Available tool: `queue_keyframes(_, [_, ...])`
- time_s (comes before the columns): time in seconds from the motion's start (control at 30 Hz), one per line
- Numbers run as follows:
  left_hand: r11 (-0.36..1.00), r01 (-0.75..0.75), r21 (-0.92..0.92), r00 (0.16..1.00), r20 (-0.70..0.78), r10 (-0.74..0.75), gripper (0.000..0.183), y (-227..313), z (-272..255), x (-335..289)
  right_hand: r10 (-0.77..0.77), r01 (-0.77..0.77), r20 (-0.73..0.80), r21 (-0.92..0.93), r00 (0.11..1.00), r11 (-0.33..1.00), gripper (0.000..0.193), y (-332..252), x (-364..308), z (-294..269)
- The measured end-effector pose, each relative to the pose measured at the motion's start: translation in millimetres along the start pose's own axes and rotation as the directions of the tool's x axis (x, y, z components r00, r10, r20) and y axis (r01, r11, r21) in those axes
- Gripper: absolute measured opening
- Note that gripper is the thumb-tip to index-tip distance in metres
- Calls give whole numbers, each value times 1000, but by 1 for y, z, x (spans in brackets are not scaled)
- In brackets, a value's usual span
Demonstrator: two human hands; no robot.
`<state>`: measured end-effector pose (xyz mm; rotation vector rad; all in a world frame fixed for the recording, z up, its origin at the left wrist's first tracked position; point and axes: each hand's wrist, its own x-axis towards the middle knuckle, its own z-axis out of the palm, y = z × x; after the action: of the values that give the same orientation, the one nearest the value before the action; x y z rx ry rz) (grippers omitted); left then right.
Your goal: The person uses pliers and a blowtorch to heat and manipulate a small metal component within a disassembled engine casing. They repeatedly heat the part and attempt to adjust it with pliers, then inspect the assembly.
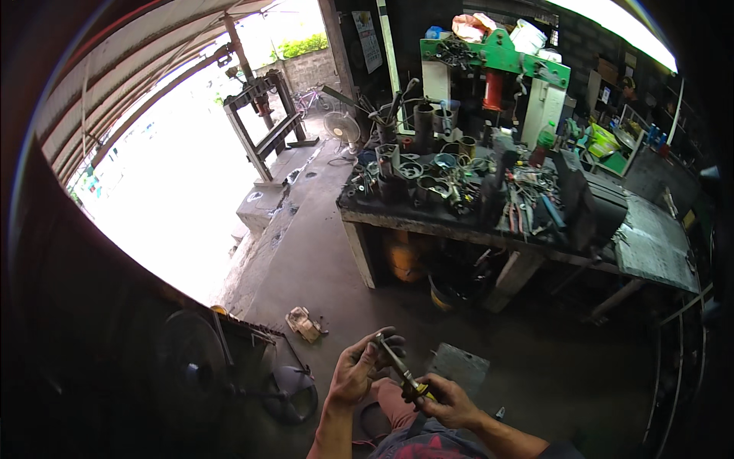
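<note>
In front of my body I hold a slim hand tool [400, 366] with a long metal shaft and a yellow-and-black handle; its exact kind is not clear. My right hand [451, 403] is closed around the handle end. The fingers of my left hand [356, 369] are bent around the far metal end, with the thumb against it. The tool slants from upper left to lower right between both hands. Below it are my red-clad leg and dark shirt. A flat grey plate [461, 369] lies on the floor just beyond my right hand.
A cluttered workbench [459, 226] stands ahead, covered with tools, tins and metal parts. Behind it rises a green press frame [497, 57]. A pale block-like object [304, 324] lies on the floor left of my hands. A fan [341, 128] stands farther off.
</note>
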<state>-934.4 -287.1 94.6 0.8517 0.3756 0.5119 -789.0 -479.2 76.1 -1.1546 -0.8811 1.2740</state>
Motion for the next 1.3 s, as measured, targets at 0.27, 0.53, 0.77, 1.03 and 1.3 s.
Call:
queue_keyframes(0.27, [999,35,-21,999,7,-35,38,104,-88,195,36,-41,71,70,997,997,24,-29,221,-44])
queue_keyframes(0.53, [992,129,-5,984,124,-127,35,166,-129,355,258,-248,-103,101,960,963,26,-84,352,-68])
queue_keyframes(0.77, [980,197,-8,962,194,-192,36,173,-142,516,311,-209,-441,265,842,941,26,-124,422,-111])
queue_keyframes(1.03, [893,-198,404,980,117,164,33,172,-138,675,524,-807,-625,-349,579,476,35,-243,504,-212])
queue_keyframes(1.3, [972,-44,233,976,217,-8,35,132,-126,704,589,-835,-628,-527,508,158,33,-283,564,-255])
